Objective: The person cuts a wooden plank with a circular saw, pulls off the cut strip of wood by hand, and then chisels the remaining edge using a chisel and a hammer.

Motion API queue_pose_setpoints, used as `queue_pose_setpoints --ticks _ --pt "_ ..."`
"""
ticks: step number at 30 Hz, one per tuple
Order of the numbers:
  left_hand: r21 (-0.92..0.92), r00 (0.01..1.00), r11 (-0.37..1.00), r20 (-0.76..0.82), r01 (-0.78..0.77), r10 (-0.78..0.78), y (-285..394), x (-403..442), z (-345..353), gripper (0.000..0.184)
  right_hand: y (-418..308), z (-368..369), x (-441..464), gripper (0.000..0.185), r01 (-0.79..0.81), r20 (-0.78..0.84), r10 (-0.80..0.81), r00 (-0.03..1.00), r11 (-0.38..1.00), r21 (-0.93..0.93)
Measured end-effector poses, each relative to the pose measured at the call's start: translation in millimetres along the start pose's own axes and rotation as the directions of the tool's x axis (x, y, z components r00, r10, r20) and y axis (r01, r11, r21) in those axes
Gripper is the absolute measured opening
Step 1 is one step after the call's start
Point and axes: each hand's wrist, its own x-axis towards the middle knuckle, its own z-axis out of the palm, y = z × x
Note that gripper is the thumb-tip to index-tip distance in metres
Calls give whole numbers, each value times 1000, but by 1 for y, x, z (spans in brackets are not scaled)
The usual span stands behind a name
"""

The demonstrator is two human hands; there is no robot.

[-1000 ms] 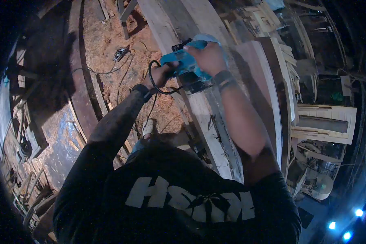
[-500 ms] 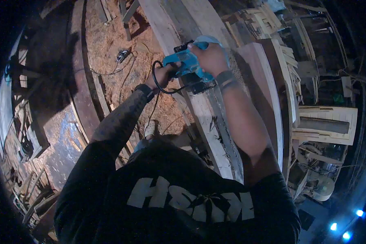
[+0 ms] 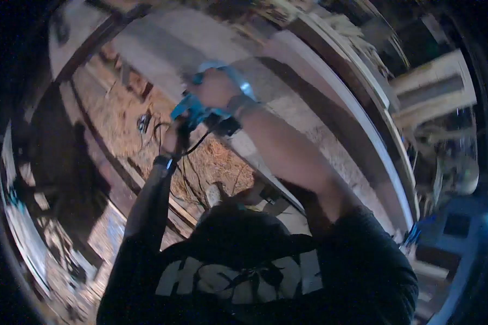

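A teal corded power tool [image 3: 200, 108] rests on or just above a wide pale plank [image 3: 168, 49], held in both my hands. My right hand [image 3: 217, 88] is closed over its upper, far part, beside a curved light-blue edge. Gripping the near left end, by the black cord [image 3: 200, 142], is my left hand [image 3: 174, 135]. Motion blur and my fingers hide the tool's underside, so I cannot tell its exact kind or whether it touches the wood.
Orange-brown wood shavings [image 3: 211, 162] cover the floor on the left, with cables and a shoe [image 3: 214, 194] among them. Long boards [image 3: 331, 92] lie along the right. A pale wooden panel [image 3: 434, 86] stands beyond them. Dark timber [image 3: 100, 154] runs along the left.
The view has turned and blurred. The tool, still in both hands, appears further left and slightly lower. More of the wide plank surface shows around it.
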Motion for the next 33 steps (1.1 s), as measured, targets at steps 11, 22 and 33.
queue_pose_setpoints --ticks 11,22,33 --pt "-5 976 976 -20 217 -217 45 -14 9 34 -18 -11 -9 43 -69 -28 79 996 962 263" --pt "239 989 969 -142 65 -31 46 -14 -2 38 -14 4 -37 45 -91 -193 206 959 872 482" --pt "215 973 950 1 226 -232 56 -18 -1 50 3 1 -28 58 -18 -18 29 999 888 460"
